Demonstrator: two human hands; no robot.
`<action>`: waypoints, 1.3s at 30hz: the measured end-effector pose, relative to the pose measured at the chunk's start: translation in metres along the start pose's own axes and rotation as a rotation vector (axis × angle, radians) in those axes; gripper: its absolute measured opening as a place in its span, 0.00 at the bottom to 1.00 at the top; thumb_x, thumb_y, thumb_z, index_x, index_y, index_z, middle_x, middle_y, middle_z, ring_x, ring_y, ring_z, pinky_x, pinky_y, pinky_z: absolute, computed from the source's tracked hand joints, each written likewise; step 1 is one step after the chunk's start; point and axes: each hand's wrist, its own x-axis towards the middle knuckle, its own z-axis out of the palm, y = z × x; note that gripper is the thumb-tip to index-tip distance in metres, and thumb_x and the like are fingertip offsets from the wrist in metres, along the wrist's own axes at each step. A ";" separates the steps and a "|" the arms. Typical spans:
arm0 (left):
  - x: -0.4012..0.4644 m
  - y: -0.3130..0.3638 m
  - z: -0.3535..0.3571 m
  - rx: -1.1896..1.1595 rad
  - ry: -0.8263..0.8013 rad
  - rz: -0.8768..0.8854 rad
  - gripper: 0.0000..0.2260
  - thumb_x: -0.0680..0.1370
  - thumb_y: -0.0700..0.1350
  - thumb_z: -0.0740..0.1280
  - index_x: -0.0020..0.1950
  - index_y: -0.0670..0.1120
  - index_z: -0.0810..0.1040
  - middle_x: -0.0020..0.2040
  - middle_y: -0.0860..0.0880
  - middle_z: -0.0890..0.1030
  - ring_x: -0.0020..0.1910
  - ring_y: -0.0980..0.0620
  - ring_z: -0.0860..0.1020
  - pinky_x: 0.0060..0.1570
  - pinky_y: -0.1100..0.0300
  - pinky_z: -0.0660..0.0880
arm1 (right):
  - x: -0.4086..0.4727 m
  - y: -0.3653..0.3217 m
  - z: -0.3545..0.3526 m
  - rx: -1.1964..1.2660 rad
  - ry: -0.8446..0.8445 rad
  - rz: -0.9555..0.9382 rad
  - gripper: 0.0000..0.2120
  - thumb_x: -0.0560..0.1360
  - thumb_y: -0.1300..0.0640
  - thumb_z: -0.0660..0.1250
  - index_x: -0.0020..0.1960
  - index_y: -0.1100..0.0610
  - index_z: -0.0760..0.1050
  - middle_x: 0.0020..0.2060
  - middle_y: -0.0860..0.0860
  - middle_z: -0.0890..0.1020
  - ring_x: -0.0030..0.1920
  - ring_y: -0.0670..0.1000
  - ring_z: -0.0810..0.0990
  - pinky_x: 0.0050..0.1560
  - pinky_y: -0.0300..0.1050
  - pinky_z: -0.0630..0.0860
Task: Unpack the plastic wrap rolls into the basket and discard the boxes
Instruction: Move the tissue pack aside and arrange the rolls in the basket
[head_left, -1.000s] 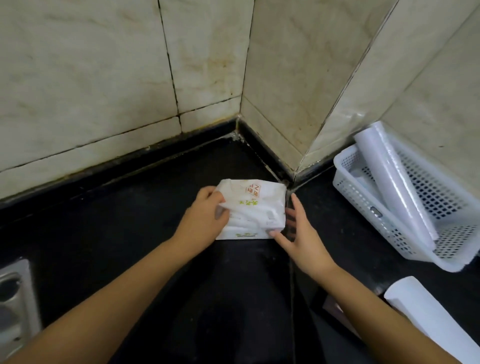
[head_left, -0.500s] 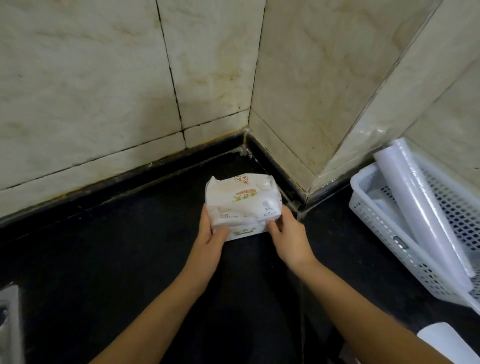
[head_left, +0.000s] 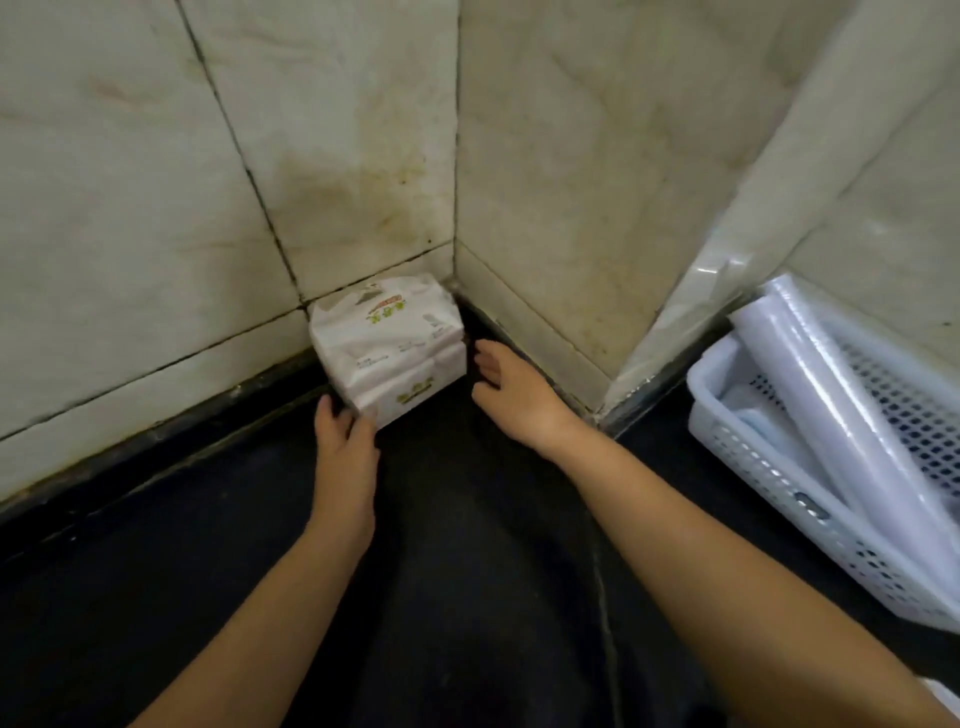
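Observation:
A white soft-wrapped pack (head_left: 387, 353) with green and red print stands on the black counter (head_left: 467, 597), pushed into the corner of the tiled walls. My left hand (head_left: 344, 441) rests with its fingertips against the pack's lower left corner. Just right of the pack is my right hand (head_left: 511, 387), fingers spread, with a small gap between them and the pack. At the right edge, a white mesh basket (head_left: 769, 467) holds long plastic wrap rolls (head_left: 841, 415) that lean out toward the wall.
Stained marble-look wall tiles (head_left: 337, 156) close in the corner behind the pack. A wall pillar (head_left: 727, 234) juts out between the corner and the basket. A white object's edge (head_left: 943, 696) shows at the bottom right.
Both hands lifted the pack from the counter's middle and moved it back into the wall corner. Their grip has since loosened, and the right hand has come off its side.

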 end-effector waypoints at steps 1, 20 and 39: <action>-0.012 -0.008 0.003 0.010 0.046 -0.017 0.21 0.79 0.45 0.60 0.71 0.56 0.60 0.70 0.50 0.68 0.66 0.51 0.69 0.65 0.52 0.68 | -0.025 0.005 -0.015 0.035 -0.054 -0.045 0.21 0.77 0.63 0.58 0.70 0.55 0.67 0.65 0.51 0.75 0.66 0.48 0.73 0.65 0.41 0.69; -0.085 -0.045 0.325 1.272 -0.866 0.524 0.18 0.78 0.36 0.55 0.64 0.46 0.75 0.67 0.46 0.75 0.63 0.47 0.73 0.63 0.54 0.69 | -0.174 0.144 -0.227 -0.500 0.162 0.364 0.06 0.78 0.62 0.55 0.51 0.58 0.71 0.43 0.53 0.76 0.44 0.54 0.74 0.39 0.42 0.69; -0.051 -0.063 0.355 1.661 -1.171 0.564 0.14 0.73 0.41 0.62 0.56 0.48 0.78 0.59 0.44 0.74 0.55 0.47 0.73 0.57 0.52 0.74 | -0.148 0.162 -0.243 -0.470 -0.036 0.357 0.14 0.72 0.48 0.68 0.50 0.58 0.74 0.41 0.52 0.76 0.42 0.53 0.75 0.44 0.45 0.70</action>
